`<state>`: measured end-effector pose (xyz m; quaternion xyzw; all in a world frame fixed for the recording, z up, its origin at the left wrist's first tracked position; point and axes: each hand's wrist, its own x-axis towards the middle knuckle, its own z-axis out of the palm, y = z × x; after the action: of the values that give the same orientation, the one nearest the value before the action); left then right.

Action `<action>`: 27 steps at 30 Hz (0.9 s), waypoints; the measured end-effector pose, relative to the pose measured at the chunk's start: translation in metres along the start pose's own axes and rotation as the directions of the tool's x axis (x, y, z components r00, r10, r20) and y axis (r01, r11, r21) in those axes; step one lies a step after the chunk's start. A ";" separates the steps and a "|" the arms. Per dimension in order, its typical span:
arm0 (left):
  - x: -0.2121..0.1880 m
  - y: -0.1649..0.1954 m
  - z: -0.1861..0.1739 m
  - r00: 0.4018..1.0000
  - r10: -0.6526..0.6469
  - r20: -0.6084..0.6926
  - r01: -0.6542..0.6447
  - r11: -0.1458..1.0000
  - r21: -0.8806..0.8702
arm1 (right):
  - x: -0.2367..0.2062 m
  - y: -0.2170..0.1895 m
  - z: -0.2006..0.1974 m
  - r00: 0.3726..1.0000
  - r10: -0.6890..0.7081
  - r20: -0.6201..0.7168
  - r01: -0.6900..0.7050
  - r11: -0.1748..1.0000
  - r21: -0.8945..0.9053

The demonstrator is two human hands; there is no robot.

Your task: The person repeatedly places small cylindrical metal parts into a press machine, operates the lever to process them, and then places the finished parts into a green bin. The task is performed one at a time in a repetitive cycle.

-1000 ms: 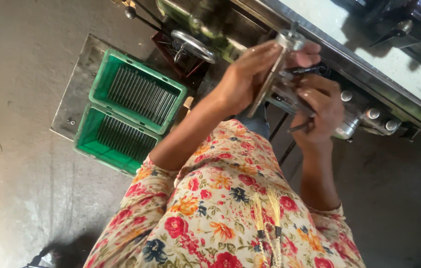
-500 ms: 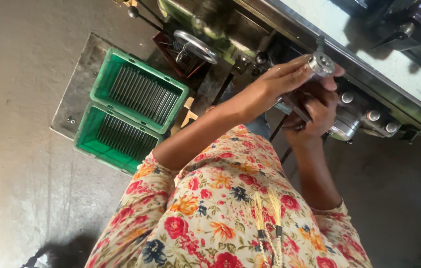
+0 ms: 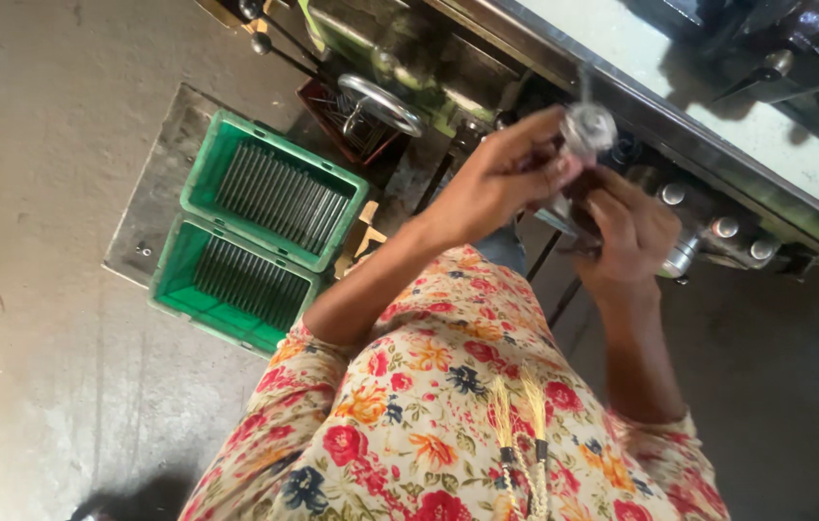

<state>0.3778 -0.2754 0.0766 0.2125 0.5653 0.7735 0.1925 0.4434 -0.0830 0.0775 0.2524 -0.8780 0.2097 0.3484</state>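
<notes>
Oddly blurred — both hands (image 3: 564,198) pinch a metal part (image 3: 588,127), its lower end hidden between them.

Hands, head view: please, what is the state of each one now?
Left hand: closed on the metal part.
Right hand: curled under the same part; a firm grip cannot be told.
</notes>
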 end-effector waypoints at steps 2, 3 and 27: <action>-0.008 -0.003 -0.001 0.994 0.077 0.077 -0.100 0.921 0.376 | -0.003 -0.002 0.000 1.000 -0.009 -0.019 0.009 1.000 0.013; -0.011 -0.004 0.003 0.998 0.029 0.055 -0.045 0.948 0.316 | -0.005 -0.004 -0.002 1.000 -0.009 -0.027 0.009 1.000 0.023; 0.018 0.023 -0.012 0.993 0.081 0.089 -0.042 0.925 -0.378 | 0.018 -0.019 0.021 0.996 0.082 -0.031 -0.077 0.984 0.160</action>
<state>0.3549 -0.2822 0.0970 0.2289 0.3892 0.8611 0.2340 0.4333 -0.1147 0.0802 0.2402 -0.8613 0.2974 0.3348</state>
